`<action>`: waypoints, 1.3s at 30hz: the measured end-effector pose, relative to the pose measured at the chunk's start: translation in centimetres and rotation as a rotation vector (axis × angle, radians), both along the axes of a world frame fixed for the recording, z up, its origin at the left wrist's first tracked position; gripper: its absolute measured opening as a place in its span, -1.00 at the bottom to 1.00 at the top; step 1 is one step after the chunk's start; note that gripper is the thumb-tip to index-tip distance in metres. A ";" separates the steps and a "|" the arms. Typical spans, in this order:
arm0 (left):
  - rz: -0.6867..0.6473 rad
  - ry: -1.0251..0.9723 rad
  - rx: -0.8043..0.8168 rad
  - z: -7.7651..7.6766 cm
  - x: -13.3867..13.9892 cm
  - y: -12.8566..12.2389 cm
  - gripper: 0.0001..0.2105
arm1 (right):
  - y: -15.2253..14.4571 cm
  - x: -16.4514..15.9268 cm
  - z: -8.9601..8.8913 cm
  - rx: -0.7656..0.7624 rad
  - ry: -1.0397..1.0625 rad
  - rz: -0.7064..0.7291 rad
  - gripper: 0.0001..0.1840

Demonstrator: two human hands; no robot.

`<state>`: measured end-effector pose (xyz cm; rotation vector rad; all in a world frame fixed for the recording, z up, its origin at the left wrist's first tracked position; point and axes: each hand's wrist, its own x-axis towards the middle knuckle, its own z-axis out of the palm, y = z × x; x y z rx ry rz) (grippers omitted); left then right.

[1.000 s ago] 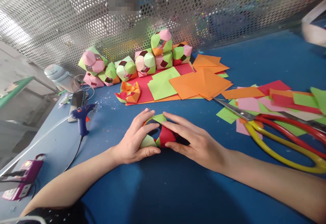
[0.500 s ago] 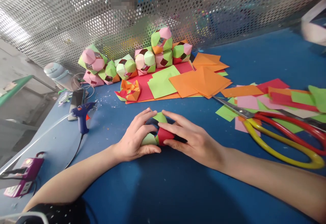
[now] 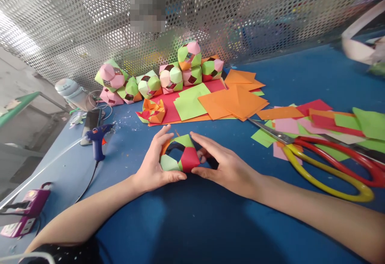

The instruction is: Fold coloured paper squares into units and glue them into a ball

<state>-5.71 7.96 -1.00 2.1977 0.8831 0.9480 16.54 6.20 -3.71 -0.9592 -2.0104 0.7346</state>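
Observation:
Between my two hands is a folded paper ball (image 3: pixel 189 160) with red, bright green, pale green and orange faces and a round opening towards me. My left hand (image 3: pixel 156 162) grips its left side, thumb along the bottom front and fingers up behind the orange edge. On the other side my right hand (image 3: pixel 221 158) holds it, thumb at the lower red corner and index finger by the top green face. Some right fingers curl behind the ball, partly hidden. Just beyond sits a smaller orange and red folded paper piece (image 3: pixel 152 111).
Several finished paper balls (image 3: pixel 147 83) line the mesh partition (image 3: pixel 210 19). Orange sheets (image 3: pixel 237 99) and green sheets (image 3: pixel 192 101) lie in front. Large scissors (image 3: pixel 300 144) rest on paper scraps at right. At left are a glue gun (image 3: pixel 98 140), phone (image 3: pixel 91 121) and purple power strip (image 3: pixel 28 212).
My fingers have lifted off the ball's front and top and spread to its sides, so more of its faces and its opening show. The view has shifted slightly.

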 end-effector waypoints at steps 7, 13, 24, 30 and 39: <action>0.000 0.083 0.066 0.3 0.1 -0.1 -0.29 | 0.1 0.0 0.3 -0.037 0.050 0.065 -0.39; -0.027 0.119 0.124 0.5 0.0 -0.2 -0.35 | 0.0 -0.1 0.5 -0.003 0.017 0.056 -0.42; 0.231 -0.202 -0.199 -0.1 0.5 -1.7 -0.49 | 0.7 0.4 0.1 -0.106 -0.111 0.107 -0.10; 0.328 -0.142 -0.355 -0.1 1.0 -2.4 -0.54 | 0.8 0.5 0.1 -0.013 -0.064 0.113 -0.23; 0.235 0.018 -0.233 0.4 1.0 -2.8 -0.69 | 0.5 0.4 -0.5 0.188 -0.047 0.100 -0.24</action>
